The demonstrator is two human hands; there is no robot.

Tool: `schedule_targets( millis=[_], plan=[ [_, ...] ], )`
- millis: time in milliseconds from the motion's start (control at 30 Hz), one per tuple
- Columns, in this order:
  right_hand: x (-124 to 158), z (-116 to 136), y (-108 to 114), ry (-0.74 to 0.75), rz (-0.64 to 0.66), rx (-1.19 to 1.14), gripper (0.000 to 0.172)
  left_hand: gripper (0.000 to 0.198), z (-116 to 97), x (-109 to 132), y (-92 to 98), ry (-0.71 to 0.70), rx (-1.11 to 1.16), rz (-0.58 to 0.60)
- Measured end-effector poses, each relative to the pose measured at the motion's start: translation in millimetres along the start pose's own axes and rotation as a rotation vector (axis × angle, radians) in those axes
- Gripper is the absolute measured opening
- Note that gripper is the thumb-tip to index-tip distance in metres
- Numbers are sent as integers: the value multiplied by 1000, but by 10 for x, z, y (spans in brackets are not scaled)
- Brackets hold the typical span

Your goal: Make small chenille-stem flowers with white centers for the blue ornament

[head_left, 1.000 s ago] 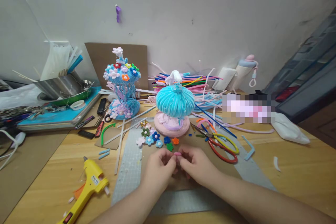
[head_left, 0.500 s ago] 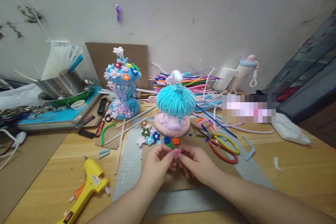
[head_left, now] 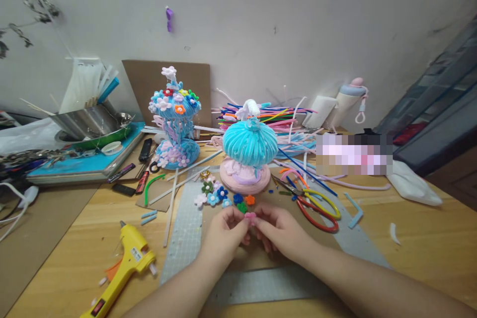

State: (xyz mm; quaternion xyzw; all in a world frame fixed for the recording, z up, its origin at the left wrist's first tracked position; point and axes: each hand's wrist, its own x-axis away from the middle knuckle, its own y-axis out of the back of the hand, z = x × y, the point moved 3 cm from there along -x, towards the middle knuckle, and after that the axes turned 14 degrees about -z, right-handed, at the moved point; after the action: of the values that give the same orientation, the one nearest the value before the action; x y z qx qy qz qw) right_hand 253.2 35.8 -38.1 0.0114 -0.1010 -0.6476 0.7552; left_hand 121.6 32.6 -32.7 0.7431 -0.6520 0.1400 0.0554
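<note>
Between the fingertips of both hands is a small pink pipe-cleaner flower [head_left: 251, 218]. My left hand [head_left: 228, 228] pinches it from the left, and my right hand [head_left: 275, 228] pinches its other side. Just beyond my fingers lie a green flower [head_left: 242, 207], a blue flower [head_left: 237, 198] and an orange flower [head_left: 249, 199]. More small flowers [head_left: 213, 198] are grouped to the left. Behind them stands a turquoise pipe-cleaner dome [head_left: 250, 142] above a pink round base [head_left: 244, 179].
A yellow glue gun [head_left: 132, 253] lies at the left front. Pliers with red and yellow handles [head_left: 318, 208] rest on the cutting mat [head_left: 182, 238] to the right. A flower-covered blue pipe-cleaner piece [head_left: 175, 119] stands at back left, and loose pipe cleaners [head_left: 268, 117] are heaped against the wall.
Both hands stay in the same place around the pink flower. The flower is turned slightly between the fingertips. Nothing else has visibly moved.
</note>
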Motion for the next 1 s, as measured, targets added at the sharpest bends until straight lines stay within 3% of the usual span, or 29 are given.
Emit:
schedule_targets(
  millis=[200, 567, 833, 1000],
  plan=[
    [11, 19, -14, -14, -14, -12, 32, 34, -12, -2, 8, 25, 19, -35],
    [0, 2, -27, -36, -4, -32, 31, 30, -14, 20, -6, -1, 2, 33],
    [30, 76, 0, 181, -8, 180, 14, 11, 58, 24, 54, -272, -463, 3],
    [57, 127, 1, 224, -20, 181, 17, 10, 51, 31, 34, -236, -407, 9]
  ],
)
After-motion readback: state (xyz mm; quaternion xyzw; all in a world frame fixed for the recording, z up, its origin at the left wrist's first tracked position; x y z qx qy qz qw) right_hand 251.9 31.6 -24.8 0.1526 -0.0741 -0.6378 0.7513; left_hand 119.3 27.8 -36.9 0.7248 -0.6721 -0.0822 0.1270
